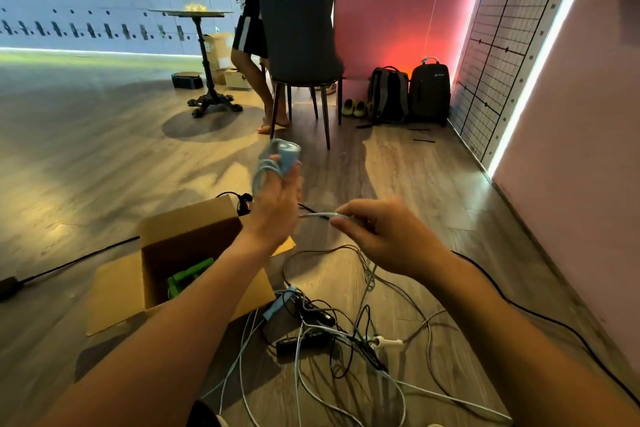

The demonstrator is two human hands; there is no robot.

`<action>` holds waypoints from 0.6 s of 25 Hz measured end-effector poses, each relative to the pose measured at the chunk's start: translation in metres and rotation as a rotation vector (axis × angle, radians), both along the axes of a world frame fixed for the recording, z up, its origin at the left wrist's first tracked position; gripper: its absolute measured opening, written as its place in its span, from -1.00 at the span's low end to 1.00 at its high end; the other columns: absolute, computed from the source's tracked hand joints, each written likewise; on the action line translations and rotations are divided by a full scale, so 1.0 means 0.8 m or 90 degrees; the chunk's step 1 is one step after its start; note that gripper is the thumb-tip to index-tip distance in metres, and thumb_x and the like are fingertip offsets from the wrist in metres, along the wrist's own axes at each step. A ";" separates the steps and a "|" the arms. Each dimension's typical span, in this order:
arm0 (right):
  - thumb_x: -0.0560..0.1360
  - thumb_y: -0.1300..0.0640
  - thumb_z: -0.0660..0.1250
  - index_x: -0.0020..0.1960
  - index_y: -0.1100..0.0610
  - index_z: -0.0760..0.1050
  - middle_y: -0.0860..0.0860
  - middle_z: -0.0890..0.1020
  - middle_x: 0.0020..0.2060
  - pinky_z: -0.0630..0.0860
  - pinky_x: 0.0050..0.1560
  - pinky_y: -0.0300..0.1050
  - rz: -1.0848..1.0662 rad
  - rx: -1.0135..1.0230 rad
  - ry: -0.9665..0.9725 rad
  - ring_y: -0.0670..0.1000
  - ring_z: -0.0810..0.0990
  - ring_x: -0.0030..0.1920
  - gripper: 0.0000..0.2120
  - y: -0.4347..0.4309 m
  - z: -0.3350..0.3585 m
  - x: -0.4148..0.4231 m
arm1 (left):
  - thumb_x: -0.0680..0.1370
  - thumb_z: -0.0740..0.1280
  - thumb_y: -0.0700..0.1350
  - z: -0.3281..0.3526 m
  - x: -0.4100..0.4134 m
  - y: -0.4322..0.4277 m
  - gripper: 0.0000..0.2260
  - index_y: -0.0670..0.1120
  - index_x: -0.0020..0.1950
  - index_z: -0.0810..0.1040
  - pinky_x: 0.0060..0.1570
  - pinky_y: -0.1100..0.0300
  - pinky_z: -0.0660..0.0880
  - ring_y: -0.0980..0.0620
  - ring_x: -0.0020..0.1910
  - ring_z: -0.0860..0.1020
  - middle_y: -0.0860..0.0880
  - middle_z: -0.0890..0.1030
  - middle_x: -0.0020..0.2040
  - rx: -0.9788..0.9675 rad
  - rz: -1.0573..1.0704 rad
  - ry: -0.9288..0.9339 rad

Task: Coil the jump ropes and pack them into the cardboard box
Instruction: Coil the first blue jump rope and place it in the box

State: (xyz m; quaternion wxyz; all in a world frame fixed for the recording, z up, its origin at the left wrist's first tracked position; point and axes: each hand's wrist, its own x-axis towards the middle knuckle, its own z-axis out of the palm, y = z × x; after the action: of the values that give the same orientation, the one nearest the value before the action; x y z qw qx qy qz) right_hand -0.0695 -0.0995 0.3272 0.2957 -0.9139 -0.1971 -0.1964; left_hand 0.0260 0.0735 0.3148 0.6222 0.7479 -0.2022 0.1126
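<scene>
- Fingers of my left hand (275, 208) curl round the blue handle (289, 156) and its loops, above the cardboard box (187, 229).
- My right hand (384, 236) pinches the rope (317, 215), right of the box.
- Trailing rope may snag in the tangle (346, 333) beside the box, jerking loops loose.

- Motion smears the left hand (277, 208) and the blue handle (289, 156) it grips; the loops round its fingers cannot be counted.
- The rope (317, 215) disappears inside the right hand (388, 239) that pinches it.
- The left forearm covers part of the box (194, 218); only part of the green handles (188, 276) inside shows.
- In the floor tangle (322, 326), which cord joins which handle cannot be told; several cords run off the bottom edge.
- The top edge cuts off a standing person (251, 35) at the chest; a chair (298, 31) hides part of them.
</scene>
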 end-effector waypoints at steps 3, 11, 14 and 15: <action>0.55 0.00 0.40 0.00 0.12 0.67 -0.09 0.66 -0.29 0.54 -0.32 -0.20 -0.087 0.012 -0.206 -0.19 0.53 -0.36 -0.81 -0.010 0.002 0.003 | 0.66 0.02 0.20 -0.002 -0.020 -0.015 -0.55 -0.13 -0.08 0.48 -0.25 0.03 0.44 0.03 -0.35 0.45 -0.06 0.47 -0.31 0.130 -0.200 0.172; 0.43 -0.36 0.22 -0.26 0.14 0.55 -0.03 0.52 -0.47 0.47 -0.46 -0.09 -0.183 0.057 -0.097 -0.03 0.49 -0.48 -0.46 -0.057 -0.004 0.009 | 0.60 -0.06 0.31 0.029 -0.052 -0.018 -0.45 -0.08 -0.27 0.39 -0.52 0.23 0.26 0.10 -0.58 0.26 0.01 0.30 -0.49 0.041 -0.557 0.498; 0.46 -0.30 0.20 -0.24 0.09 0.54 -0.03 0.56 -0.43 0.45 -0.40 -0.26 -0.132 0.147 0.118 -0.14 0.52 -0.46 -0.54 -0.042 -0.011 0.010 | 0.62 -0.02 0.26 0.038 -0.053 -0.013 -0.52 -0.07 -0.24 0.39 -0.51 0.25 0.31 0.11 -0.56 0.28 0.02 0.31 -0.47 -0.221 -0.620 0.526; 0.49 -0.26 0.23 -0.22 0.07 0.53 -0.03 0.60 -0.40 0.48 -0.36 -0.25 -0.116 0.148 0.208 -0.13 0.56 -0.42 -0.60 -0.034 -0.017 0.011 | 0.64 -0.01 0.25 0.038 -0.050 -0.008 -0.54 -0.06 -0.19 0.40 -0.48 0.26 0.36 0.12 -0.53 0.32 0.03 0.34 -0.44 -0.355 -0.642 0.538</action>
State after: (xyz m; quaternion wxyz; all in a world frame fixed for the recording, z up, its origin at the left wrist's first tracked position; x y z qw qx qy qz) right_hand -0.0610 -0.1265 0.3136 0.4083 -0.9073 -0.0389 -0.0929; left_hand -0.0144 0.0668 0.3451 0.7917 0.3562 -0.2286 -0.4406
